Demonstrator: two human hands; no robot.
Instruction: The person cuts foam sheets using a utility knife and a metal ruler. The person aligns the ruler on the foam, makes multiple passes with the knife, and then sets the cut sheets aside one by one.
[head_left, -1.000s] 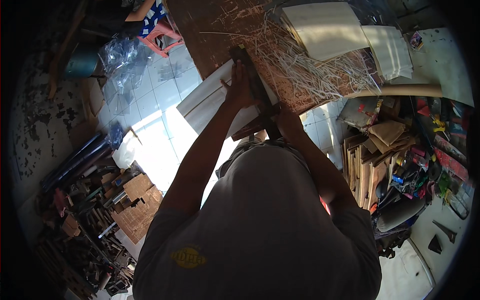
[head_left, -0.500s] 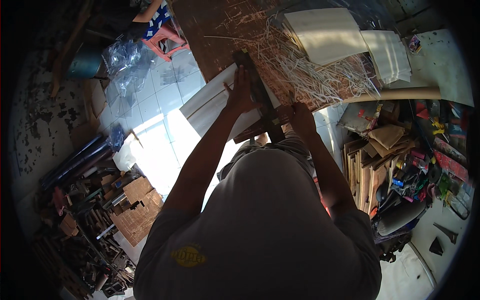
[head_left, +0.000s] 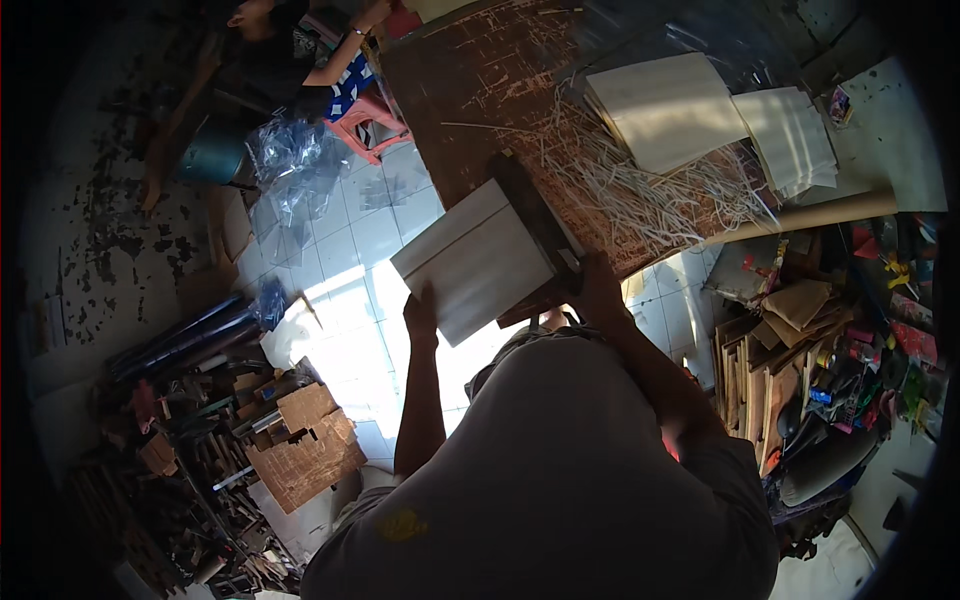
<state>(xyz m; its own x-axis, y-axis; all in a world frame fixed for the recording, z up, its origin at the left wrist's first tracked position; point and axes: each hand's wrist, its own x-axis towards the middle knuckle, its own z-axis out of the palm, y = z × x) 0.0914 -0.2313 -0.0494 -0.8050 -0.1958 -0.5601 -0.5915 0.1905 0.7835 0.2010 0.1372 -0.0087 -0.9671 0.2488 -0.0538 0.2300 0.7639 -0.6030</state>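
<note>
Pale sheets (head_left: 478, 262), with a dark lengthwise line between two strips, lie slantwise over the near left corner of the brown worktable (head_left: 450, 110), jutting past its edge. My left hand (head_left: 422, 312) grips their outer left edge, with the fingers partly hidden by the sheets. A dark straight bar (head_left: 535, 215) lies along the sheets' right edge. Beside the bar's near end and the sheets' near right corner is my right hand (head_left: 597, 290). Its fingers are curled in shadow, and what they hold cannot be made out.
Thin paper offcuts (head_left: 660, 205) heap on the table beside larger pale sheets (head_left: 668, 110). A person's arm (head_left: 345, 58) shows at the far left near a pink stool (head_left: 368, 128). Wood scraps (head_left: 305, 450) pile up at left; upright boards (head_left: 745, 385) stand at right.
My left hand has left the dark bar and moved down to the sheets' outer left edge. My right hand stays near the bar's near end. The view has shifted, showing more of the other person.
</note>
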